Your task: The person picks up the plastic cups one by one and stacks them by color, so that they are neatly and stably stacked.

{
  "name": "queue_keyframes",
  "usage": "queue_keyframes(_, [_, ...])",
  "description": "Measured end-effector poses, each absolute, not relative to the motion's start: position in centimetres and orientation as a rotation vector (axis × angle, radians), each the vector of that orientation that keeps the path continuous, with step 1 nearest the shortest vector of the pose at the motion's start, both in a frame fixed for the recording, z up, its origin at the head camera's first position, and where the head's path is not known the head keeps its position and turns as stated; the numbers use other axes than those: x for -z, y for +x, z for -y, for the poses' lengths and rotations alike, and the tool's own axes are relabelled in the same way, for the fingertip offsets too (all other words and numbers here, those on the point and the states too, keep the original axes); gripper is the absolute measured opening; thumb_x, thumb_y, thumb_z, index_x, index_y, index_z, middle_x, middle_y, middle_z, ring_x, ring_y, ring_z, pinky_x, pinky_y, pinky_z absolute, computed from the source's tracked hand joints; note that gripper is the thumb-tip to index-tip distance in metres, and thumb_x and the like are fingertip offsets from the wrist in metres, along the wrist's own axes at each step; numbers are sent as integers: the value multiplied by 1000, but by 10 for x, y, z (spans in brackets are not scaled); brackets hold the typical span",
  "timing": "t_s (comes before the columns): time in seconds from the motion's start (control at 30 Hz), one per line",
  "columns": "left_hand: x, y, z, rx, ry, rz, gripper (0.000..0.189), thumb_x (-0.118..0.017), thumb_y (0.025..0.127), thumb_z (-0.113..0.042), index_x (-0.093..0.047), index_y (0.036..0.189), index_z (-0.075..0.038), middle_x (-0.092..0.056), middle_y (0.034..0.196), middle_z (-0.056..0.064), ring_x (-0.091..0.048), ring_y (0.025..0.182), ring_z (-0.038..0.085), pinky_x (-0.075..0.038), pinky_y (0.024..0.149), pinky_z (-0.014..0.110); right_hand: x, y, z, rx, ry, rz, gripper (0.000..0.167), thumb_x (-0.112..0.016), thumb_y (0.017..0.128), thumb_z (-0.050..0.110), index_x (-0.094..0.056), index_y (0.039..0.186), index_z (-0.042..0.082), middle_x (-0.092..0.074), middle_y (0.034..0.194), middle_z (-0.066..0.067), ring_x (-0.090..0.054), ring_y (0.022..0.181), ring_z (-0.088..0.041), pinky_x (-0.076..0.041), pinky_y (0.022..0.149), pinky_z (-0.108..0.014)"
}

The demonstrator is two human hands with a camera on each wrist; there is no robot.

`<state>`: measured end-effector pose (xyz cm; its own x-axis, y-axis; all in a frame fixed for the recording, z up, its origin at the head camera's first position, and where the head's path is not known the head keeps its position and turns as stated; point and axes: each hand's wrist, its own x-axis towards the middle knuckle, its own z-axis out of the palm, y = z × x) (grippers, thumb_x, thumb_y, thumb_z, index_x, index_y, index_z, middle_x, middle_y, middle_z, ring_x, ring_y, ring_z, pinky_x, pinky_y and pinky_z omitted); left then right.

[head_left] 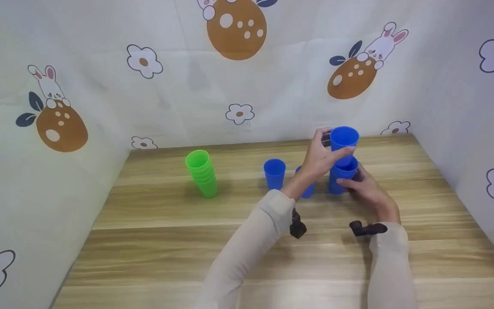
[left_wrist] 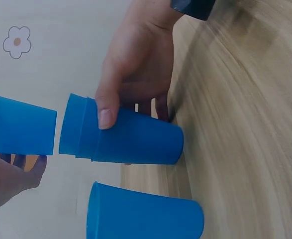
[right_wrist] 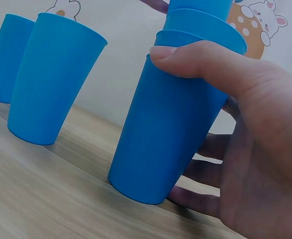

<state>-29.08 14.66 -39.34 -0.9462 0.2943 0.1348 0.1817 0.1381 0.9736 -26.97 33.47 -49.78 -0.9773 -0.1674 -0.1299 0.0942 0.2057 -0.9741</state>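
In the head view my left hand (head_left: 317,158) holds a blue cup (head_left: 344,138) upright over a stack of nested blue cups (head_left: 337,183). A narrow gap shows between that cup's base and the stack's top rim in the left wrist view. My right hand (head_left: 369,191) grips the stack from its right side, with the thumb (right_wrist: 200,59) across the front near the rims and the other fingers behind. The stack stands on the wooden table. To its left is a single blue cup (right_wrist: 56,79), partly hidden by my left forearm in the head view.
Another blue cup (head_left: 275,174) stands upright farther left. Beyond it, a tall stack of nested green cups (head_left: 206,182) leans slightly on the table (head_left: 157,249). A patterned cloth (head_left: 187,94) with rabbits and flowers encloses the back and sides.
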Motion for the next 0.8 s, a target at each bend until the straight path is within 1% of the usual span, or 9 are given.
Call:
queue_keyframes(0.23, [399,-290,-149,-1926,480,-2307,71,-79,86,-36,-43,143,-17,-54,144,5,-53,135,20,-48,111,39,498,-269,-335,1876,-76,-2218,102,-69,95,35,8,162,23,-3,170,-17,-7,156,-42,-10,125,-62])
queue_keyframes(0.37, [402,-289,-151,-1935,503,-2278,71,-79,85,-36,-42,143,-17,-54,144,5,-53,134,19,-48,111,37,500,-268,-334,1912,-102,-2208,99,-68,96,29,5,162,19,-9,168,-19,-12,155,-42,-12,126,-60])
queue_keyframes(0.47, [406,-289,-151,-1941,522,-2247,69,-80,85,-33,-42,141,-17,-54,143,5,-53,134,19,-47,112,35,500,-269,-334,1921,-120,-2226,97,-67,96,24,3,162,15,-11,167,-22,-14,154,-43,-13,126,-59])
queue_keyframes(0.53, [409,-289,-151,-1936,524,-2237,68,-80,85,-31,-43,141,-18,-55,143,5,-53,134,18,-46,112,33,500,-269,-333,1914,-121,-2244,96,-67,96,23,3,162,14,-11,167,-23,-15,154,-43,-14,126,-59])
queue_keyframes(0.67, [413,-291,-147,-1974,551,-2193,67,-79,87,-25,-43,142,-17,-56,143,6,-53,135,18,-43,115,30,500,-269,-333,1903,-101,-2260,96,-67,96,24,2,162,14,-14,166,-25,-18,153,-43,-15,126,-58])
queue_keyframes(0.8, [414,-292,-136,-2003,587,-2158,67,-77,89,-21,-41,145,-14,-55,145,10,-51,137,20,-41,118,32,500,-270,-331,1889,-92,-2276,95,-67,96,26,0,162,12,-18,164,-27,-19,152,-45,-15,126,-60])
